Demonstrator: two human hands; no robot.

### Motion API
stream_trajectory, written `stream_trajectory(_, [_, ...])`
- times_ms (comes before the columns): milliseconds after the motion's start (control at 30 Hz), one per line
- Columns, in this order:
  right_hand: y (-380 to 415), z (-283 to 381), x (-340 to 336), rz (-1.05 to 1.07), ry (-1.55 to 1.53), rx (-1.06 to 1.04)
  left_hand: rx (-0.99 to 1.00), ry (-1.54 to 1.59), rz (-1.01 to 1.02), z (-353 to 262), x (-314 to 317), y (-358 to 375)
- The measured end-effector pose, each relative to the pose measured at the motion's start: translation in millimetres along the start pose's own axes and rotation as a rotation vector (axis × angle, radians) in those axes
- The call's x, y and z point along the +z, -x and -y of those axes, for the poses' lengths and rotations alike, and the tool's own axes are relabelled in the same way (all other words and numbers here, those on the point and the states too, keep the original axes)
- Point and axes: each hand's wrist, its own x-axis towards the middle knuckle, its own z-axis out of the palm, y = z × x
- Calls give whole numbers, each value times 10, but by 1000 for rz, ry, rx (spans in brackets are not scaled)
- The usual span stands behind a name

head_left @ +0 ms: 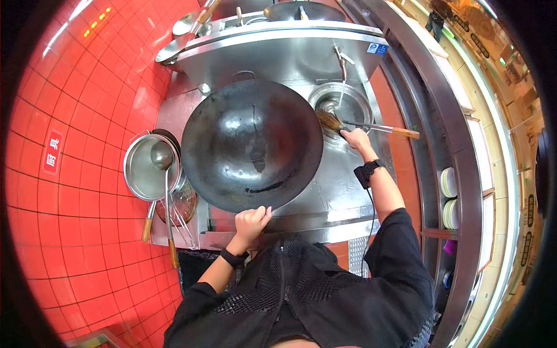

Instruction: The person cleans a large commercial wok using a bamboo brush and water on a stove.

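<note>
The hands work well apart: the left hand is closed on the near rim of the wok, while the right hand clasps the brush, bristles over the basin. The wok sits in front of the person on the worktop. I'd judge a firm left grip best against rocking, and a loose right wrist best for turning the bristles without knocking the wooden-handled tool lying across the basin. Beyond, the tap runs; leftward rests a strainer.
</note>
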Motion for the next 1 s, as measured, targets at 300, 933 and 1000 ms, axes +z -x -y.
stream_trajectory(300, [-258, -39, 218, -171, 285, -137, -37, -9, 10, 22, 211, 76])
stream_trajectory(933, [-80, -201, -55, -36, 70, 20, -71, -31, 1, -31, 271, 85])
stream_trajectory(1000, [-99, -328, -254, 65, -33, 28, -69, -36, -9, -43, 270, 70])
